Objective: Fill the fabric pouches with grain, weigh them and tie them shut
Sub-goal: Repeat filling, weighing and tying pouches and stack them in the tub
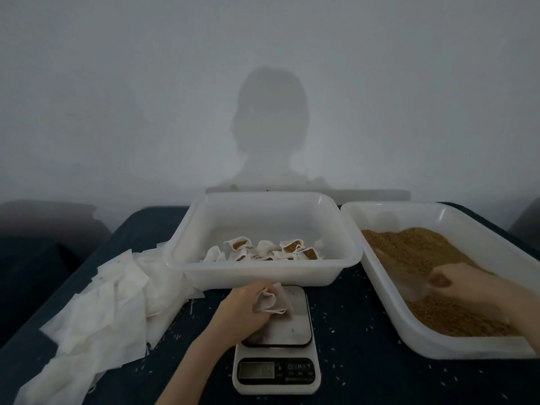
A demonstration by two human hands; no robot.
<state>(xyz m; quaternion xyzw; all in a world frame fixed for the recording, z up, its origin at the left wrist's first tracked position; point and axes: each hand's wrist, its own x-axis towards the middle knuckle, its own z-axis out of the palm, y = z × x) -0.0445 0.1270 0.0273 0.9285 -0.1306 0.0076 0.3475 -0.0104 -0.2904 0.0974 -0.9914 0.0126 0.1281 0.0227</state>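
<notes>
My left hand [242, 305] holds a white fabric pouch [270, 301] with its mouth held wide, standing on the platform of a small kitchen scale [287, 325]. The scale's display [257, 370] is lit but unreadable. My right hand [455, 286] grips a clear plastic scoop [415, 286] that lies in the brown grain [409, 252] inside the white tub [447, 344] on the right. A second white tub [263, 271] behind the scale contains several filled pouches [292, 249].
A heap of flat white fabric pouches [108, 305] lies on the left of the dark blue table [359, 346]. Loose grains are scattered over the tabletop around the scale. A pale wall with my shadow stands close behind the tubs.
</notes>
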